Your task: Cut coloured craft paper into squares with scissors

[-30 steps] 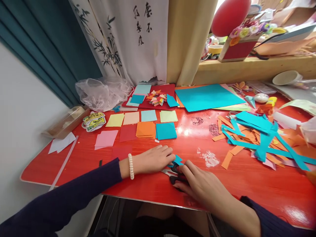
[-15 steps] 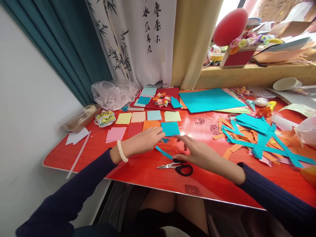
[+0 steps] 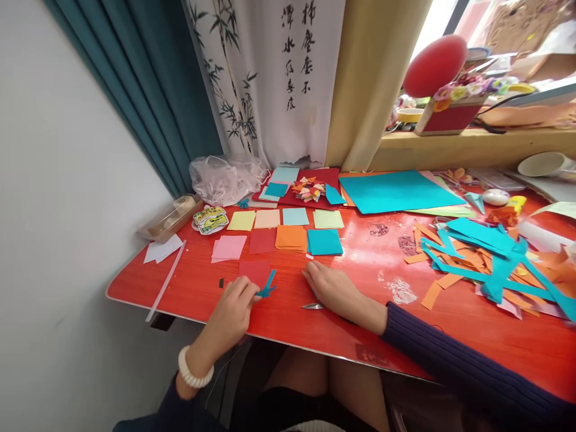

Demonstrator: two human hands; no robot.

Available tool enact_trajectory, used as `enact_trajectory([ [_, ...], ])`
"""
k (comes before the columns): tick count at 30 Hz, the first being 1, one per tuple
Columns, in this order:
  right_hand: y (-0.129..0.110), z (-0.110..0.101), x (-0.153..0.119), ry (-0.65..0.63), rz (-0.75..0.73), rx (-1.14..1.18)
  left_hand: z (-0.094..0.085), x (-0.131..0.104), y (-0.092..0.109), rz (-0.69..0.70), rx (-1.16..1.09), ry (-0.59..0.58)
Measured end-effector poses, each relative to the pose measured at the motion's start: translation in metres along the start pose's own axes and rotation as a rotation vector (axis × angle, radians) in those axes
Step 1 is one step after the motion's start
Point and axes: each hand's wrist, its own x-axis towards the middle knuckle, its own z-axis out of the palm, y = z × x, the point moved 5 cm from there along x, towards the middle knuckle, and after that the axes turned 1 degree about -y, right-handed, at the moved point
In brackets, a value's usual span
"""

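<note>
Left-hand grip: left hand (image 3: 230, 307) pinches blue paper scraps (image 3: 267, 290) above the near edge of the desk (image 3: 279, 318).
Scissors (image 3: 312, 306): on the desk, blades visible, handles hidden by the right hand.
Right-hand grip: right hand (image 3: 337, 291) rests with fingers bent; whether it grasps anything cannot be told.
Cut stock: paper squares (image 3: 325, 242) lie sorted by colour in rows; this portion appears done.
Offcuts (image 3: 499, 279): heaped at right.
Remaining stock: large blue sheet (image 3: 400, 192), far side, apparently uncut.
</note>
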Motion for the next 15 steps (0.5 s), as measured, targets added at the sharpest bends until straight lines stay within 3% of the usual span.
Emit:
enact_trajectory([
  [3, -0.012, -0.016, -0.008, -0.008, 0.067, 0.351, 0.007, 0.002, 0.018, 0.078, 0.084, 0.090],
  [6, -0.022, -0.014, -0.020, -0.135, 0.222, 1.138, 0.013, 0.024, 0.050, 0.304, 0.245, 0.129],
  [8, -0.024, -0.011, -0.027, -0.202, 0.315, 1.478, 0.017, 0.042, 0.070, 0.428, 0.329, 0.122],
  [10, -0.016, -0.008, -0.031, -0.196, 0.363, 1.517, 0.021, 0.057, 0.083, 0.484, 0.377, 0.090],
  [15, 0.010, -0.002, -0.036, -0.021, 0.264, 1.043, 0.035, 0.071, 0.111, 0.585, 0.424, 0.024],
])
